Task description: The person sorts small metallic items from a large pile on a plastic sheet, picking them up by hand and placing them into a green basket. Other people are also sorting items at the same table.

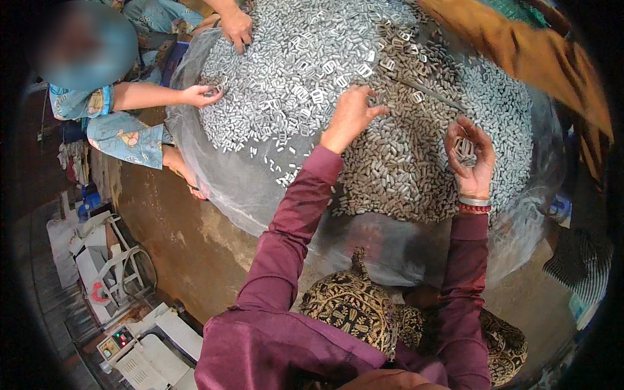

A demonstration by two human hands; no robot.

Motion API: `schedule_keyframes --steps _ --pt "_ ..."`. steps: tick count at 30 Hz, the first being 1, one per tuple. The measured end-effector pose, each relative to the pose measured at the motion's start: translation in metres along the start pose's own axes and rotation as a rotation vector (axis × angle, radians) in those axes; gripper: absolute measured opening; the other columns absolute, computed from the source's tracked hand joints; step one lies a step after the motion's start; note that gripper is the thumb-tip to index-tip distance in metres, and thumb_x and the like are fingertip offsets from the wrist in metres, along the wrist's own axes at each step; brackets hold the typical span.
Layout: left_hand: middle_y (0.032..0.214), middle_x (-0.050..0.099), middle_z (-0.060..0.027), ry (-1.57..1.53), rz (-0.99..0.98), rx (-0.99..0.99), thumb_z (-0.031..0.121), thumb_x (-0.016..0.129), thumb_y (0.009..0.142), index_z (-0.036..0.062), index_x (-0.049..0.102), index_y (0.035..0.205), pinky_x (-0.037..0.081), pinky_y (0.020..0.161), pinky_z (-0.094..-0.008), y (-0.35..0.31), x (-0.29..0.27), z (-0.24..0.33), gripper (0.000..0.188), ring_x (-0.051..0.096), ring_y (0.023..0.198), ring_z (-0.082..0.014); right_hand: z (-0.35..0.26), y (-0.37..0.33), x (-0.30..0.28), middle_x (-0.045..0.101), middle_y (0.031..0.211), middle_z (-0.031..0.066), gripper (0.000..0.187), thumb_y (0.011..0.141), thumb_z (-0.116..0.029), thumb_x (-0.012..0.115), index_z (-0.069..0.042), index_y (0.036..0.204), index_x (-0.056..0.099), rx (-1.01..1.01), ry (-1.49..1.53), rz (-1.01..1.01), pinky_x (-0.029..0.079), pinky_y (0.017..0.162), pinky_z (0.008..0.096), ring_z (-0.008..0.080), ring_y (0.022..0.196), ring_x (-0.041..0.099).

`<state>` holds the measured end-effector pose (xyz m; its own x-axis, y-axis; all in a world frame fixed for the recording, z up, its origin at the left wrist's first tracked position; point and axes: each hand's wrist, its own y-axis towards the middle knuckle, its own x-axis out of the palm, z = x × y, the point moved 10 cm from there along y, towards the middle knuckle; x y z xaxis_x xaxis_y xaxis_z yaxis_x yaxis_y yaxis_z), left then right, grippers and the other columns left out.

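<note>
Under both hands spreads a heap of small silvery metal pellets [403,182], browner in the middle. Flat slotted metal buckles [318,95] lie scattered over its surface. My left hand [351,114] hovers at the pile's upper middle, its thumb apart from the bent forefinger; nothing shows clearly between them. Close to its fingertips lies another pale buckle [364,69]. On the right, my right hand [473,156] is turned palm up, fingers curled around several metal buckles [464,151]. A bracelet and red beads circle that wrist.
Clear plastic sheeting [221,182] lies under and around the heap. At upper left, a person's hand [203,95] holds small pieces, while another hand [236,29] touches the pellets. A brown sleeve [513,49] reaches in from upper right. Pale machines [146,361] stand at lower left.
</note>
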<state>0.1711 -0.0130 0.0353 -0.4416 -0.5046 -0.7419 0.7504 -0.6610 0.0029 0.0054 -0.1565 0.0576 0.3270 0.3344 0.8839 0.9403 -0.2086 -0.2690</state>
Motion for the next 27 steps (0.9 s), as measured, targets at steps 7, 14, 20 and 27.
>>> schedule_keyframes --steps 7,14,20,27 --pt "0.081 0.058 -0.0209 0.021 -0.022 0.016 0.025 0.074 0.072 0.0033 0.069 0.083 0.048 0.071 -0.0447 0.028 -0.008 -0.007 0.026 0.060 0.079 -0.0369 0.023 0.007 -0.028 0.064 0.094 0.0110 0.037 0.093 -0.025 0.054 0.005 0.114 0.056 0.119 -0.045 0.177 0.039 0.037 0.0168 0.0169 0.070 0.061" --pt "0.101 0.056 -0.0195 0.307 -0.092 0.012 0.031 0.076 0.070 0.0059 0.066 0.092 0.048 0.075 -0.0462 0.013 0.028 -0.019 0.036 0.060 0.086 -0.0380 0.043 0.018 -0.013 0.062 0.086 0.0062 0.033 0.093 -0.025 0.053 0.003 0.111 0.058 0.181 -0.264 0.165 0.035 0.037 0.0160 0.0119 0.067 0.059" --pt "0.084 0.063 -0.0182 0.053 -0.376 0.055 0.027 0.071 0.075 0.0041 0.067 0.092 0.048 0.074 -0.0431 -0.002 0.024 0.009 0.029 0.063 0.084 -0.0347 0.049 0.017 -0.004 0.060 0.081 0.0006 0.033 0.093 -0.025 0.052 0.002 0.111 0.059 0.184 -0.418 0.164 0.032 0.039 0.0167 0.0072 0.065 0.055" --pt "0.093 0.067 -0.0104 -0.273 -0.322 -0.010 0.024 0.063 0.085 0.0042 0.066 0.101 0.048 0.074 -0.0302 -0.024 0.000 0.015 0.025 0.064 0.085 -0.0171 0.058 0.018 -0.019 0.062 0.093 0.0021 0.032 0.092 -0.024 0.057 -0.002 0.114 0.058 0.184 -0.669 0.249 0.034 0.039 0.0165 0.0063 0.065 0.056"
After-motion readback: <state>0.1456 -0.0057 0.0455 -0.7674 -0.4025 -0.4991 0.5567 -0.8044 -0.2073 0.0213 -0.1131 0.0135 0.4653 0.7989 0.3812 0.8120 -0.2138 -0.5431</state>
